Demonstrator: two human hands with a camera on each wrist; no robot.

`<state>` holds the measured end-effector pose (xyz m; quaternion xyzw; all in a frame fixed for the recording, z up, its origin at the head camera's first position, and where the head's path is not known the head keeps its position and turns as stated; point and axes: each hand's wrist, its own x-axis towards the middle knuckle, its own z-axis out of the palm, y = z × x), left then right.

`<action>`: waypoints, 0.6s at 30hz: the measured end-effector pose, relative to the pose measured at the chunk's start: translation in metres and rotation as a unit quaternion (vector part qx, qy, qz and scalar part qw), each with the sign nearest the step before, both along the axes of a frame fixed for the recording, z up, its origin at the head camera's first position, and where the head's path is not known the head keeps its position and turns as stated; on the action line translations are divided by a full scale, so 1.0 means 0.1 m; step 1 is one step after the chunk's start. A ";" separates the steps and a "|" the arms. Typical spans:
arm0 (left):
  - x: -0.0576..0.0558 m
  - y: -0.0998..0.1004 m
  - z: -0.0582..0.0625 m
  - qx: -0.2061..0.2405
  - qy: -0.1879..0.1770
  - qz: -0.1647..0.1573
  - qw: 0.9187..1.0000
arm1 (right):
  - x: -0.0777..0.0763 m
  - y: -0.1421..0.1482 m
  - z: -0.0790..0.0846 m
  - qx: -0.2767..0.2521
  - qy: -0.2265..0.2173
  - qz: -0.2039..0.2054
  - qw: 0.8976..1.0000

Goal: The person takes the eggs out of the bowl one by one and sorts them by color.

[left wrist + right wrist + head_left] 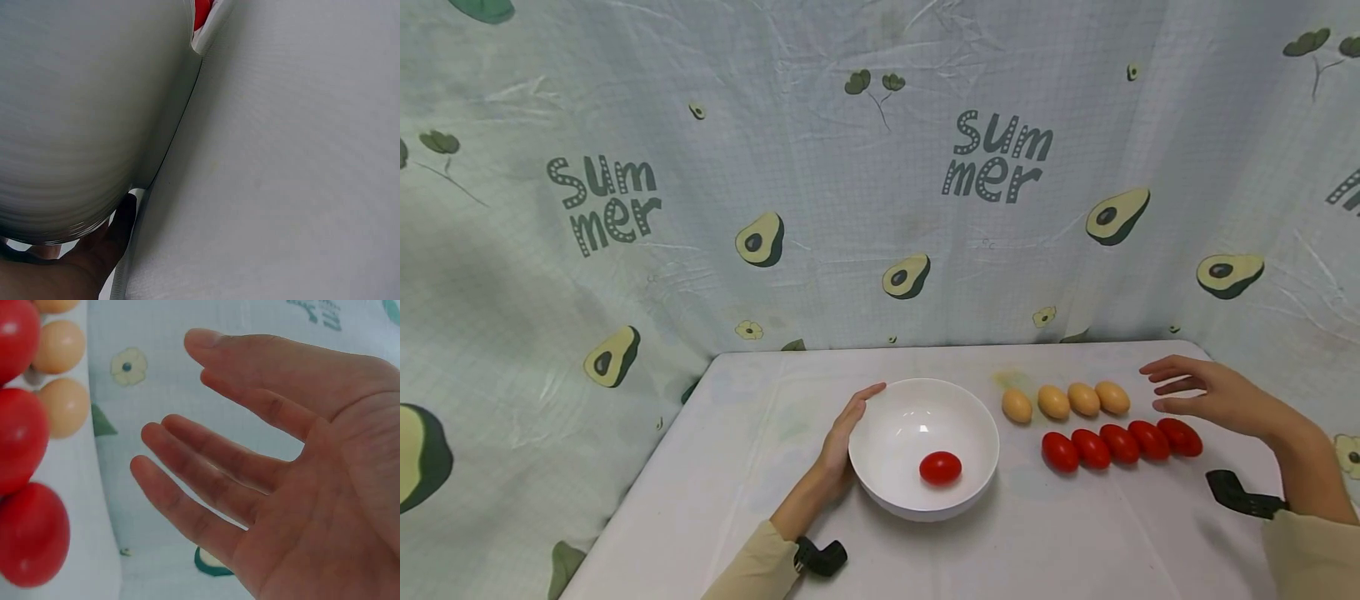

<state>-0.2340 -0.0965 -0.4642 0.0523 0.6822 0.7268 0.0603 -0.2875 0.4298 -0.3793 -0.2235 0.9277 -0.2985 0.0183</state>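
A white bowl point(880, 500) stands on the table with one red egg-shaped piece point(940, 468) inside. My left hand point(844, 442) holds the bowl's left side, its fingers along the outer wall; the left wrist view shows the thumb point(125, 219) against the lower wall. To the right lie several red egg-shaped pieces point(1123, 444) in a slanting row, with several tan eggs point(1083, 399) behind them. Over the table's right side, past both rows' right ends, my right hand point(1217, 396) hovers with fingers spread and nothing in it.
A pale cloth covers the table point(760, 433). Behind it hangs a light curtain point(820, 167) printed with avocados and lettering. Each wrist wears a black camera mount, the left one point(822, 557) near the table's front and the right one point(1243, 496) beside the sleeve.
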 end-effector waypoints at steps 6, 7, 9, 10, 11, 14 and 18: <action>0.01 0.00 0.01 0.016 0.006 -0.006 1.000 | 0.09 -0.27 0.16 0.017 0.020 -0.015 1.000; 0.01 0.00 0.01 0.018 0.007 -0.007 1.000 | 0.10 -0.31 0.18 0.018 0.024 -0.017 0.999; 0.01 0.00 0.01 0.017 0.006 -0.007 1.000 | 0.12 -0.38 0.21 0.014 0.038 -0.021 0.999; 0.01 0.00 0.01 0.017 0.006 -0.007 1.000 | 0.13 -0.42 0.22 0.010 0.042 -0.020 0.999; 0.01 0.00 0.02 0.017 0.006 -0.007 1.000 | 0.14 -0.46 0.23 0.008 0.046 -0.019 0.999; 0.01 0.00 0.02 0.017 0.004 -0.007 1.000 | 0.17 -0.59 0.25 -0.001 0.057 -0.010 0.998; 0.02 0.01 0.02 0.016 0.003 -0.008 1.000 | 0.21 -0.77 0.28 -0.012 0.045 0.012 0.999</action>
